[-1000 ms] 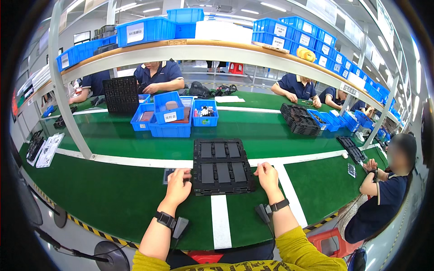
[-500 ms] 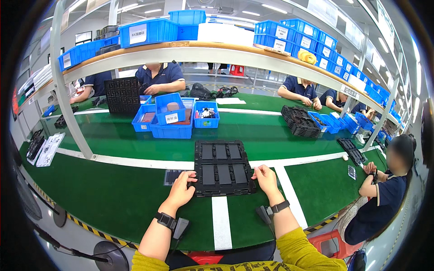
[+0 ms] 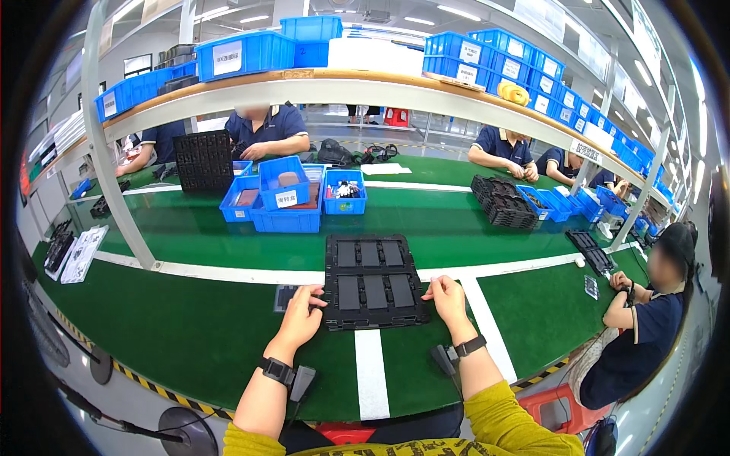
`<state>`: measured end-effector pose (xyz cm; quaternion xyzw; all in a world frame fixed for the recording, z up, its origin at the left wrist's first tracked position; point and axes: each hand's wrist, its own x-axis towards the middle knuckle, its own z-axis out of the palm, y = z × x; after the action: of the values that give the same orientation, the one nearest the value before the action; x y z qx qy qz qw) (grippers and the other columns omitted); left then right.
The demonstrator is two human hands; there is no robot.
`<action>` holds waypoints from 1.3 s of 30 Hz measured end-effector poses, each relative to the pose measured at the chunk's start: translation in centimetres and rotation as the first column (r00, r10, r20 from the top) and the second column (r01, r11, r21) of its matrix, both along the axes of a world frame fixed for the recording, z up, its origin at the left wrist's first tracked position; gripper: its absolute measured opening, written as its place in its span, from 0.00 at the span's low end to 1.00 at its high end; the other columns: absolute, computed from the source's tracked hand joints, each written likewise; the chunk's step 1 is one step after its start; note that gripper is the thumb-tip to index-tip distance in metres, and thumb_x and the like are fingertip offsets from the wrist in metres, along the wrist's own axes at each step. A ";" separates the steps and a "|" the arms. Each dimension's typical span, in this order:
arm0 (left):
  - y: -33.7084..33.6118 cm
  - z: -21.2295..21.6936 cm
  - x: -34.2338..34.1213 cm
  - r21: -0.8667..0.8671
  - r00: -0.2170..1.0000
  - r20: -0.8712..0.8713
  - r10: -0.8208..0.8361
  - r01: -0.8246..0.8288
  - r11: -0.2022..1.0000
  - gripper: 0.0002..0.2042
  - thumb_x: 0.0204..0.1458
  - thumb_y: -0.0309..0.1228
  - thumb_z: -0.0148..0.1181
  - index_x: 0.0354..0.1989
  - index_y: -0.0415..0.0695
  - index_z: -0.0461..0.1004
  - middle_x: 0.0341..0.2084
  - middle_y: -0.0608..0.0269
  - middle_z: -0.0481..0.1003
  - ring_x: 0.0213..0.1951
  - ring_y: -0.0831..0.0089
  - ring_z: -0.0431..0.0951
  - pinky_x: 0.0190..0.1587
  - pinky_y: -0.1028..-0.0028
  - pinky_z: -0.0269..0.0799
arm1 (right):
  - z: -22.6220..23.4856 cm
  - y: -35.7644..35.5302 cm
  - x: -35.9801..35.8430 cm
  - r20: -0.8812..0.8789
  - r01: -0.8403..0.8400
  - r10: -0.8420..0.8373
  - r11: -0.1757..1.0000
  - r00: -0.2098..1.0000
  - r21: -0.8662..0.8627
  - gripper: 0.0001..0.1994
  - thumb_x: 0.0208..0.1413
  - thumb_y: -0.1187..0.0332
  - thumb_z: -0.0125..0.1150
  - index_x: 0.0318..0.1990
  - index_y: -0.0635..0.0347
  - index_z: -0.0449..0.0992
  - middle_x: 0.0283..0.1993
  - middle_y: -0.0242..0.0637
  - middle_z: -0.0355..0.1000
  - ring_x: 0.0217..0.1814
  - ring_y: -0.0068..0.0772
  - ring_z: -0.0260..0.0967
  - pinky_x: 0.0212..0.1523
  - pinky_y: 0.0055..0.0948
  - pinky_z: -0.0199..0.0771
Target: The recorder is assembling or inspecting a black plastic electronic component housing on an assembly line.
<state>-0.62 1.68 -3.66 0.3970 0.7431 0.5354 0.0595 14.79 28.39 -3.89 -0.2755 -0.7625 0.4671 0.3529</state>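
A black plastic tray (image 3: 374, 272), apparently the top of a short stack, lies on the green table in front of me. Several flat dark rectangular panels (image 3: 395, 289) sit in its pockets in two rows. Beside its left edge is my left hand (image 3: 301, 310), thumb and forefinger apart, fingertips at the rim. My right hand (image 3: 449, 301) is at the opposite edge with loosely bent fingers, tips at or just off the rim. Neither hand is visibly wrapped round anything. A small dark flat piece (image 3: 284, 298) lies partly hidden behind my left hand.
Blue bins (image 3: 286, 199) stand beyond the tray, with an upright black tray (image 3: 204, 162) to their left. More black trays are stacked (image 3: 503, 202) at the far right. A shelf post (image 3: 122, 175) rises at left. A co-worker (image 3: 646, 319) sits at right.
My left fingers have shifted slightly, with the thumb and forefinger showing further apart. My right hand stays almost in place. The tray remains between them.
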 end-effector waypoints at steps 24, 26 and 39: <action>0.1 0.0 0.4 -0.009 0.993 -0.052 -0.109 0.109 0.994 0.23 0.35 0.17 0.46 0.46 0.40 0.61 0.39 0.57 0.66 0.37 0.70 0.69 0.41 0.72 0.65 | -0.7 0.1 -0.3 0.023 -0.110 0.109 0.992 0.994 0.054 0.10 0.52 0.70 0.51 0.25 0.69 0.68 0.18 0.37 0.68 0.18 0.23 0.66 0.22 0.23 0.67; 0.1 -0.4 0.2 -0.001 0.991 -0.063 -0.120 0.120 0.993 0.23 0.34 0.17 0.46 0.46 0.40 0.61 0.39 0.57 0.66 0.36 0.70 0.69 0.40 0.72 0.65 | -0.7 0.0 -0.4 0.023 -0.131 0.131 0.991 0.991 0.028 0.10 0.52 0.69 0.51 0.26 0.69 0.68 0.19 0.37 0.68 0.19 0.23 0.66 0.22 0.23 0.67; 0.3 -0.1 0.1 -0.072 0.991 -0.127 -0.042 0.033 0.997 0.23 0.35 0.19 0.47 0.45 0.43 0.63 0.35 0.63 0.67 0.35 0.73 0.69 0.45 0.71 0.56 | -1.2 0.5 -0.5 0.092 -0.094 0.075 0.970 0.993 0.226 0.09 0.50 0.69 0.52 0.28 0.68 0.69 0.21 0.43 0.68 0.23 0.32 0.67 0.27 0.28 0.66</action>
<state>-0.50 1.98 -3.72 0.4422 0.7561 0.4812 0.0354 14.29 28.88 -5.09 -0.2191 -0.8364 0.3787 0.3301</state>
